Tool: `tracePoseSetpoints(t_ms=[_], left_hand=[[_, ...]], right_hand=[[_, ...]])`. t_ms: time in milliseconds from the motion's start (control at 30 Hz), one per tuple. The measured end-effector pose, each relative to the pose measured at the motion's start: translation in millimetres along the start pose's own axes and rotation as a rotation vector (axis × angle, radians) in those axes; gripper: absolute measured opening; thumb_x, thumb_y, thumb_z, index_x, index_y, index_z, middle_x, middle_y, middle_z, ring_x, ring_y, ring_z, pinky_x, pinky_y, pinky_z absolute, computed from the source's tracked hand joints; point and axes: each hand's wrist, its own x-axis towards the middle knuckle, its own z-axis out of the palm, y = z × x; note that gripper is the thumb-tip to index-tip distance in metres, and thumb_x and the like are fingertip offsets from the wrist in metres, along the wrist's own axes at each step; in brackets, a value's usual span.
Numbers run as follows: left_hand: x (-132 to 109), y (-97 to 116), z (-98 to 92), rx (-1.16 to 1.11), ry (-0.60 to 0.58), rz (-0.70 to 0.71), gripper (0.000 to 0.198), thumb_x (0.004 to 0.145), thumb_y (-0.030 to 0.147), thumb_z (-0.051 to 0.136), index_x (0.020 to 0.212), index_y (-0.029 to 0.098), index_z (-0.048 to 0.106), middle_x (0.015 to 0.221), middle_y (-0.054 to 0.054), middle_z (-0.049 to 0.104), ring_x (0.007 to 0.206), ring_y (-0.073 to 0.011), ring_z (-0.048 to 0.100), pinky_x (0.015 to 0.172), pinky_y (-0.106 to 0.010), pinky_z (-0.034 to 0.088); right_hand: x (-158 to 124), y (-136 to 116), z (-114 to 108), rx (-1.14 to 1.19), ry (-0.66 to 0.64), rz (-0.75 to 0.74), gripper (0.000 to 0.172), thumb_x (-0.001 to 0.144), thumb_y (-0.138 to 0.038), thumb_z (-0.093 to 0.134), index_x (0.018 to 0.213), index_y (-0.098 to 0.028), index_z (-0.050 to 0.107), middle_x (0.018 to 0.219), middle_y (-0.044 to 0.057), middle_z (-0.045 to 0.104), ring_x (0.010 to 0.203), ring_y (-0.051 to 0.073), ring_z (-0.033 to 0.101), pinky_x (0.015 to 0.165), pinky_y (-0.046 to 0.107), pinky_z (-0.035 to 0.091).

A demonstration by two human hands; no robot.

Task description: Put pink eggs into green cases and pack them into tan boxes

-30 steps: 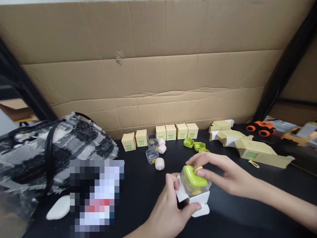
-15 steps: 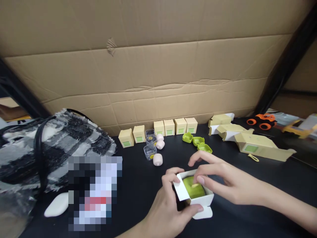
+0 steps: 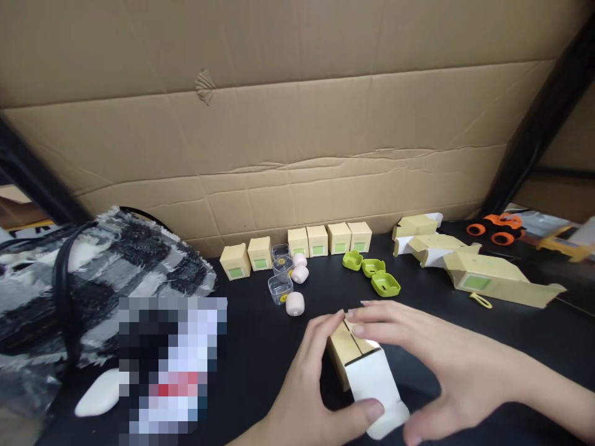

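At the far left a black-and-white bag [image 3: 139,266] is seen, with a rounded white object [image 3: 100,393] laid in front of it beside a pixelated patch in which nothing can be made out. Further along, six small cream boxes [image 3: 259,253] are lined up near the foot of a cardboard wall [image 3: 297,124], and all appear to be shut. In front of them clear cups [image 3: 280,288] and pale pink pieces [image 3: 295,303] are left loose on the black surface [image 3: 251,347]. By the left hand [image 3: 309,393] a seventh cream box [image 3: 341,347] is held at the near middle of the surface. Its closing is judged to be about half done: two narrow flaps [image 3: 364,343] are folded inward and almost meet along a seam, while the broad white flap [image 3: 374,378] is left hanging out on the near side; the inside is hidden. The box is gripped by the left fingers, which are curled around its far left side, with the thumb laid on the white flap. Beyond it three green pieces [image 3: 385,284] are set apart. By the right hand [image 3: 446,353] nothing is clasped: its fingers are spread over the folded flaps, and its thumb is held wide, near the white flap's end; whether they touch cannot be told. Farther right, unfolded cream cartons [image 3: 502,279], a yellow loop [image 3: 480,301] and an orange toy truck [image 3: 499,229] are seen.
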Motion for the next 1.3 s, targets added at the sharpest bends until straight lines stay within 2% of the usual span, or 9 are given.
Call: tracePoseSetpoints(t_ms=[67,167,233,367,567,833,1033,1200,1300], left_hand=[[-1,-1,-0.7,-0.011,-0.021,0.034,0.072,0.078,0.036,0.064,0.140,0.019,0.032,0.140,-0.014,0.041,0.132,-0.0298,0.038,0.110,-0.045,0.030],[-1,-2,-0.1,-0.017,-0.024,-0.007,0.048,0.093,0.036,0.042,0.138,0.020,0.037,0.140,-0.012,0.042,0.132,-0.0248,0.038,0.111,-0.041,0.029],[-2,-2,1.1,-0.042,-0.010,-0.080,0.041,0.097,0.035,0.031,0.135,0.022,0.039,0.139,-0.011,0.044,0.131,-0.0218,0.040,0.111,-0.039,0.029],[-2,-5,2.6,-0.151,-0.016,-0.147,0.042,0.097,0.038,0.035,0.134,0.020,0.028,0.136,-0.013,0.047,0.123,-0.0210,0.047,0.106,-0.039,0.036],[-1,-2,1.3,-0.180,-0.056,-0.154,0.029,0.097,0.034,0.034,0.123,0.021,0.037,0.125,-0.010,0.053,0.116,-0.0186,0.051,0.102,-0.038,0.038],[0,0,6.1,-0.291,-0.007,-0.166,0.015,0.097,0.032,0.037,0.107,0.025,0.028,0.124,-0.011,0.056,0.116,-0.0190,0.052,0.098,-0.039,0.039],[-2,-5,7.1,-0.268,-0.029,-0.113,0.032,0.097,0.028,0.036,0.125,0.025,0.020,0.131,-0.011,0.051,0.119,-0.0165,0.050,0.104,-0.038,0.036],[-1,-3,5.1,-0.205,-0.060,-0.120,0.022,0.097,0.029,0.036,0.118,0.024,0.040,0.122,-0.008,0.054,0.115,-0.0180,0.053,0.101,-0.037,0.040],[1,-3,3.6,-0.246,-0.057,-0.115,0.017,0.096,0.030,0.038,0.110,0.022,0.043,0.121,-0.009,0.052,0.113,-0.0188,0.054,0.099,-0.037,0.041]], right_hand=[[3,-1,-1,-0.037,-0.023,-0.031,0.086,0.067,-0.042,0.080,0.142,-0.029,0.038,0.139,0.013,0.048,0.130,0.032,0.043,0.106,0.047,0.038],[7,-2,-1,-0.049,-0.034,-0.063,0.060,0.081,-0.026,0.068,0.136,-0.030,0.046,0.130,0.011,0.057,0.125,0.027,0.048,0.103,0.040,0.041],[5,-2,2,-0.032,0.015,-0.062,0.058,0.085,-0.019,0.061,0.137,-0.034,0.041,0.125,0.008,0.059,0.120,0.023,0.052,0.101,0.037,0.044],[0,3,15,0.062,0.246,0.082,0.064,0.088,-0.018,0.058,0.139,-0.040,0.026,0.122,0.005,0.057,0.114,0.020,0.055,0.094,0.033,0.049],[5,5,24,0.248,0.238,0.209,0.028,0.093,-0.025,0.049,0.121,-0.029,0.048,0.118,0.008,0.054,0.116,0.022,0.052,0.094,0.035,0.047],[11,9,32,0.416,0.244,0.316,0.021,0.096,-0.034,0.046,0.109,-0.023,0.057,0.109,0.006,0.057,0.105,0.019,0.055,0.093,0.033,0.045],[14,11,31,0.477,0.224,0.360,0.023,0.095,-0.037,0.048,0.108,-0.023,0.061,0.104,0.006,0.058,0.099,0.019,0.058,0.090,0.033,0.045],[15,9,36,0.601,0.181,0.508,0.028,0.091,-0.045,0.051,0.106,-0.022,0.062,0.102,0.005,0.061,0.095,0.021,0.060,0.082,0.033,0.048],[13,7,38,0.702,0.150,0.594,0.034,0.091,-0.049,0.050,0.110,-0.022,0.055,0.101,0.006,0.061,0.090,0.021,0.060,0.075,0.032,0.050]])
